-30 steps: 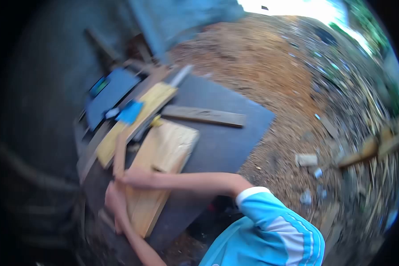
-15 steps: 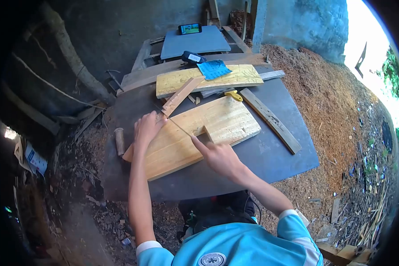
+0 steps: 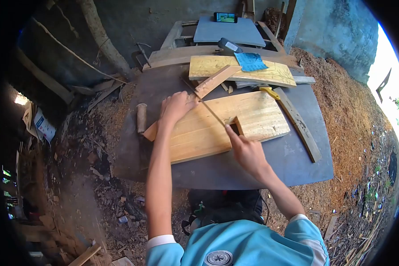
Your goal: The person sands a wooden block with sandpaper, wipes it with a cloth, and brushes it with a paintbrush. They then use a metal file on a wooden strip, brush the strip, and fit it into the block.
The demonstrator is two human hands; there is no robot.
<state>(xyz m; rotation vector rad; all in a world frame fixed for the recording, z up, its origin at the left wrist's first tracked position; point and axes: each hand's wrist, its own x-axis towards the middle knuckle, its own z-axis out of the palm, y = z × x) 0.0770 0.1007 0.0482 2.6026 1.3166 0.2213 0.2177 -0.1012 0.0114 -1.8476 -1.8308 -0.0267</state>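
Note:
My right hand [image 3: 250,155] is closed round the near end of a long thin file-like tool [image 3: 213,114], with the index finger stretched along it. The tool crosses a notched part of a wooden strip [image 3: 219,80], and its far end sticks out beyond. My left hand [image 3: 178,107] presses down with bent fingers on the strip, which seems to run on beneath it to the lower left. Under both hands lies a thick pale board [image 3: 193,139] with a square cutout [image 3: 236,126] near my right fingertip.
A yellowish plank [image 3: 272,73] with blue sandpaper [image 3: 251,62] lies behind. On the dark table [image 3: 208,175] are a yellow-handled tool [image 3: 269,92], a narrow batten [image 3: 299,126] and a wooden cylinder [image 3: 141,117]. A phone [image 3: 225,17] stands at the back. Sawdust [image 3: 341,106] covers the ground.
The camera view has turned, so table, board and hands sit farther right and slightly higher. Both hands keep nearly the same places on the wood, with the thin tool still across the strip.

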